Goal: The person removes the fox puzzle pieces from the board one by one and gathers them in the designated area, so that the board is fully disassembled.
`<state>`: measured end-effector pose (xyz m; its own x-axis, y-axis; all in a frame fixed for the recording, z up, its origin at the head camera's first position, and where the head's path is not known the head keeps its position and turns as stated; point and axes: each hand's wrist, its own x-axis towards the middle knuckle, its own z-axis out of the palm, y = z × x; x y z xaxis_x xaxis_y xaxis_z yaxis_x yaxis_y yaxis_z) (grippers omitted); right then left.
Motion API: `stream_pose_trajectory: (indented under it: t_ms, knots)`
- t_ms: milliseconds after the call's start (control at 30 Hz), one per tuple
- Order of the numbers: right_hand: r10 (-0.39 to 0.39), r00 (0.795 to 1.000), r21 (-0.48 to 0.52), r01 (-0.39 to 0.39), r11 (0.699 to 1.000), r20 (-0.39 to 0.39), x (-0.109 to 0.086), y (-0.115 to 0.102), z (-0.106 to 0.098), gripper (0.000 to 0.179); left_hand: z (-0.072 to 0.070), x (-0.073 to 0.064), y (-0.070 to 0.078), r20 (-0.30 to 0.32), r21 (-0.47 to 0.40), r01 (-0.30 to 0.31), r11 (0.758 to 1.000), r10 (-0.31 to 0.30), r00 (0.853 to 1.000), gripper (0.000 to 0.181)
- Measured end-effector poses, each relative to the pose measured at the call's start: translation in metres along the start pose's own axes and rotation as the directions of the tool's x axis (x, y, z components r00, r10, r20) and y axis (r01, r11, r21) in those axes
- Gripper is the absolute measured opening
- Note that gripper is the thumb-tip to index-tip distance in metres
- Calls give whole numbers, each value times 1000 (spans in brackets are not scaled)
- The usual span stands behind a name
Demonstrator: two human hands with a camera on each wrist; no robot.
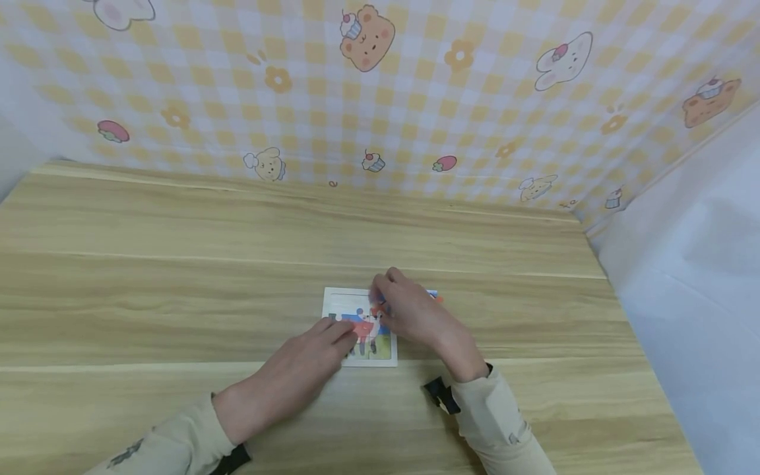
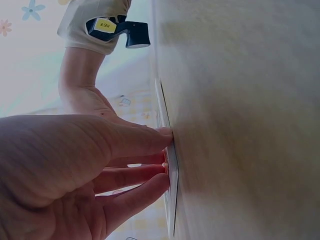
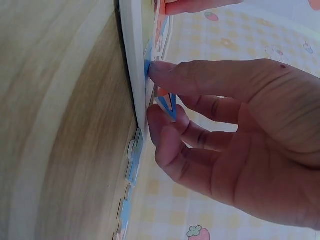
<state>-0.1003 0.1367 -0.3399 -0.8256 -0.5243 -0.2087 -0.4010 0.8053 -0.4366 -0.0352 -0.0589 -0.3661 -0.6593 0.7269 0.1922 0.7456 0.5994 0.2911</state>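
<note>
A small jigsaw puzzle board [image 1: 384, 363] with a white border lies on the table, partly filled with a picture of an animal in red on blue and green. My left hand [image 1: 299, 369] rests on its left side; in the left wrist view the fingertips [image 2: 161, 181] press on the board with fingers nearly straight. Over the board's upper right part, my right hand [image 1: 415, 316] pinches a small blue and orange puzzle piece [image 3: 168, 106], tilted up from the board in the right wrist view. The hands hide parts of the picture.
Loose puzzle pieces [image 3: 133, 162] lie on the table just beyond the board's right side, half hidden behind the right hand in the head view. A yellow checked cloth [image 1: 320, 112] with cartoon animals hangs along the back edge of the wooden table [image 1: 178, 284].
</note>
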Motion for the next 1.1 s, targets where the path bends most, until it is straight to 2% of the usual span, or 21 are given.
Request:
stream_pose_trajectory:
  t_ms: [300,433,567,700,1100]
  knots:
    - [40,999,8,-40,999,-2,1,-2,2,33,0,-3,0,-13,9,-8,1000,8,1000,36]
    - [71,997,-9,-71,997,-4,1,-5,1,30,-1,-3,0,-11,10,-10,1000,10,1000,35]
    - [66,998,-43,-66,997,-15,1,-8,-1,24,-1,-3,-1,-11,20,-11,1000,12,1000,35]
    - [51,999,-62,-52,997,-8,1,-9,-1,27,0,-3,-2,-4,22,-15,1000,15,1000,36]
    - [114,993,-12,-114,993,-19,0,-6,1,33,-1,-1,-2,35,20,-15,1000,14,999,37]
